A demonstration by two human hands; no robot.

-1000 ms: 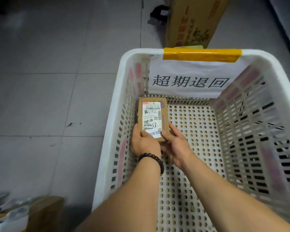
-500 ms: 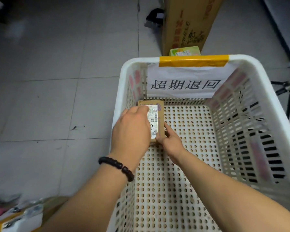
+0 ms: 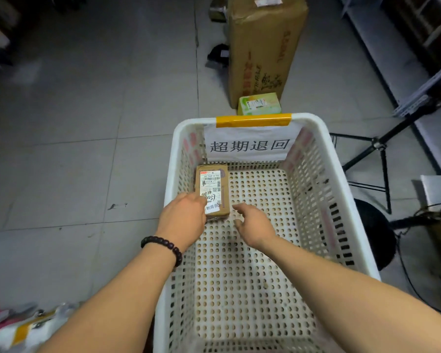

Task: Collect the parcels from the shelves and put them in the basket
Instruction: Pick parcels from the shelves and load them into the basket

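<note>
Your count: 1 white basket (image 3: 170, 174), 1 parcel (image 3: 213, 184), 1 paper sign (image 3: 250, 145), 1 yellow tape strip (image 3: 253, 120). You have 2 hands in shot, left hand (image 3: 182, 217) and right hand (image 3: 253, 222), plus 1 bead bracelet (image 3: 163, 244). Also 1 tall carton (image 3: 262, 47), 1 green box (image 3: 260, 103), 1 tripod (image 3: 382, 159).

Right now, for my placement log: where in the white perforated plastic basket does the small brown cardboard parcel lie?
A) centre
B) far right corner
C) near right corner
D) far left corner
D: the small brown cardboard parcel lies at the far end of the white perforated plastic basket, beside its left wall.
</note>
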